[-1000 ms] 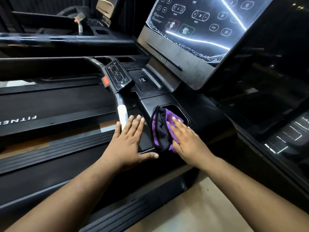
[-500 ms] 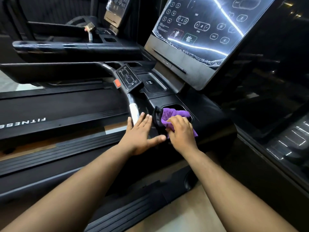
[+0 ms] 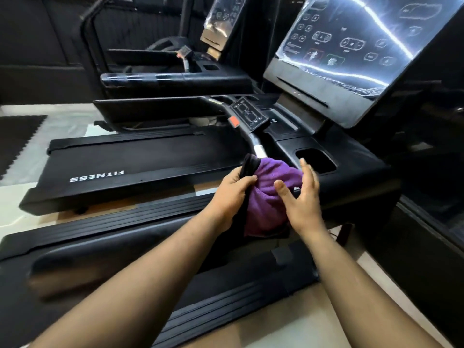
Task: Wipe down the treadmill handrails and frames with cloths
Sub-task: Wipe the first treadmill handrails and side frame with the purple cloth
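A purple cloth with a black edge (image 3: 270,194) hangs in the air in front of the treadmill console tray (image 3: 356,177). My left hand (image 3: 232,192) grips its black edge on the left. Fingers spread, my right hand (image 3: 300,197) rests against the purple side, and it is blurred. Behind the cloth, the handrail (image 3: 257,146) with its silver section runs up to a small control pad (image 3: 248,114). The cup holder (image 3: 316,160) in the tray holds nothing.
The big console screen (image 3: 364,46) rises at the upper right. The black running deck marked FITNESS (image 3: 130,172) and the side foot rails (image 3: 125,217) lie to the left. A second treadmill (image 3: 175,79) stands behind. Pale floor (image 3: 296,327) shows at the bottom.
The cloth came out of the cup holder and off the tray. My left hand left the console and took hold of the cloth's black edge. My right hand opened beside it. The view pulled back.
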A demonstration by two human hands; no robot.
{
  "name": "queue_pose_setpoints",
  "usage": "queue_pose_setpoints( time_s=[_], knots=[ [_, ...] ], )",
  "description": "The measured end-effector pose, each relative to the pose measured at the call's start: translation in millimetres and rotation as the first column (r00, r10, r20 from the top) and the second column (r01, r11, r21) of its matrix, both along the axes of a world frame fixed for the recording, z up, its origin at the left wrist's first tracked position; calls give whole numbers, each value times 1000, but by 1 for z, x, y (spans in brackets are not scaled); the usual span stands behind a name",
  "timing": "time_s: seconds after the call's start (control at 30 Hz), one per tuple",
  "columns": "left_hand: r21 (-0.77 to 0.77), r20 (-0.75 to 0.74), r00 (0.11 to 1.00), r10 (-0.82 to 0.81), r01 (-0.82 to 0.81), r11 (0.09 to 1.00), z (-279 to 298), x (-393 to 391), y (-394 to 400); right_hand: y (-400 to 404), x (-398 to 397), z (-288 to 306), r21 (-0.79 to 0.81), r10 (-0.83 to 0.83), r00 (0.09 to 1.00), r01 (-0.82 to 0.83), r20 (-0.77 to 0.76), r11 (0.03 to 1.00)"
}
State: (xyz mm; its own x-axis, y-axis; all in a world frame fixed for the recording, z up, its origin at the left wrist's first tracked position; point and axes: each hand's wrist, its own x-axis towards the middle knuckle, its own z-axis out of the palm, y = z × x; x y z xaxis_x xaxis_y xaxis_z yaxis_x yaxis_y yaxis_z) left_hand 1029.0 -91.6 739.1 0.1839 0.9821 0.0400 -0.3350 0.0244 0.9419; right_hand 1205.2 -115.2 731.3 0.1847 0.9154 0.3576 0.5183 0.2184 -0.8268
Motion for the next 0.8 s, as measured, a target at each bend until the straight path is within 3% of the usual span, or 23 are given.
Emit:
queue_pose_setpoints(
  time_s=[0.07, 0.13, 0.2, 0.27, 0.3, 0.37, 0.4, 0.47, 0.53, 0.6, 0.67, 0.8],
  knots=[
    [-10, 29, 1000, -10, 10, 1000, -1, -19, -14, -2, -22, -2, -79, 37, 979, -54, -199, 995],
    [-9, -33, 999, 15, -15, 1000, -5, -37, -23, -3, -34, -6, -54, 21, 957, -38, -290, 998],
    [20, -163, 986, 30, -27, 999, -10, -53, -31, -4, -43, -9, 22, -35, 972, 41, -232, 999],
    [119, -390, 915, 102, -60, 991, -13, -62, -38, -5, -43, -10, 117, -97, 989, 111, -113, 987],
    [206, -550, 815, 182, -79, 975, -15, -64, -39, -7, -43, -9, 172, -128, 991, 133, -38, 976],
    [365, -820, 455, 347, -52, 930, -20, -64, -42, -13, -48, -13, 264, -263, 955, 220, 140, 939],
    [414, -870, 288, 399, -8, 910, -22, -63, -44, -17, -55, -19, 299, -340, 916, 271, 212, 915],
    [480, -877, 93, 472, 107, 871, -25, -66, -48, -29, -79, -37, 234, -280, 890, 204, 360, 950],
    [489, -866, -5, 500, 204, 848, -27, -77, -52, -39, -95, -63, 4, 2, 818, -5, 575, 1000],
    [469, -862, -74, 502, 262, 844, -26, -100, -55, -34, -82, -82, -64, 98, 708, -74, 700, 995],
    [443, -855, -130, 503, 323, 836, -24, -132, -57, -18, -57, -81, -10, 9, 713, -2, 701, 1000],
    [335, -872, -204, 444, 413, 847, -26, -196, -70, 1, -51, -63, -17, -214, 804, 268, 555, 963]
  ],
)
